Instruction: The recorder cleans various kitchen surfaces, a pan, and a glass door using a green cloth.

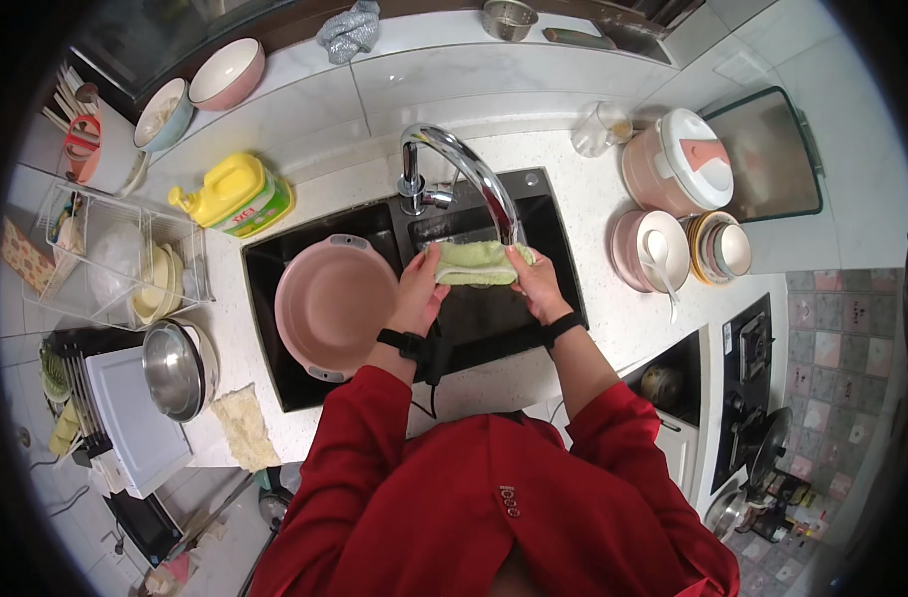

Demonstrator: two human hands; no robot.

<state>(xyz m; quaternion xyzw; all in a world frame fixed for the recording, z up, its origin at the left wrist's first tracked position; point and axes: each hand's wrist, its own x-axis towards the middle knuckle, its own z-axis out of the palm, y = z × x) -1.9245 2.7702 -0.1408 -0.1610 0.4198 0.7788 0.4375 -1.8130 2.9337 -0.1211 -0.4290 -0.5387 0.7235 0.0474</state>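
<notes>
A folded light green cloth (475,263) is stretched between my hands over the right basin of the black double sink (491,328). My left hand (422,289) grips its left end, and my right hand (532,280) grips its right end. The mouth of the chrome faucet (469,160) is just above and behind the cloth; whether water runs cannot be told. In the left basin, beside my left hand, sits a pink plastic basin (335,306) with nothing seen in it.
A yellow detergent jug (238,195) stands behind the sink at left. Stacked bowls (663,250) with a white spoon and a pink rice cooker (659,168) are at right. Metal bowls (173,366) and a beige cloth (244,425) lie left; a wire rack (118,254) stands farther back.
</notes>
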